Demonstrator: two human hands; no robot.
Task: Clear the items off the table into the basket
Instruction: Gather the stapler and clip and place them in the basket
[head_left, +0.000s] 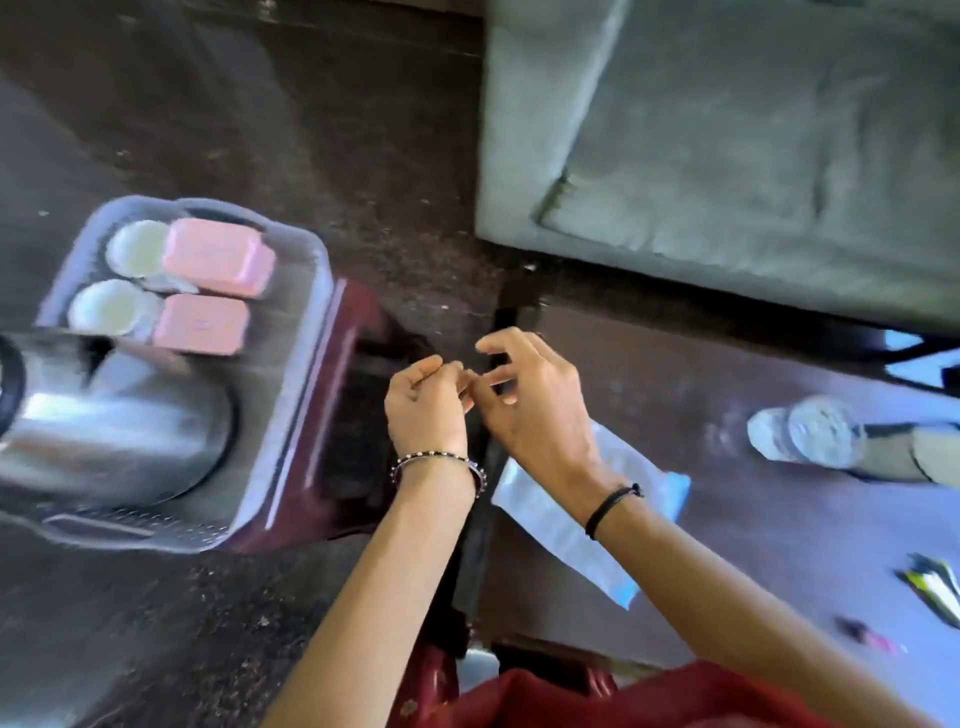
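You're between items: both hands are hovering together over the gap between basket and table. Your left hand (426, 400) is loosely curled, your right hand (524, 395) is spreading its fingers; I cannot tell whether either is holding something small. The basket (291, 415), on the left, is already holding cups, pink boxes and a steel jug (119, 431). On the table (727, 519), the white packet (571, 519) is lying under your right wrist. Probably take it next, reaching right.

Dim daylight, motion-blurred throughout — glare on the steel kettle (119, 415).
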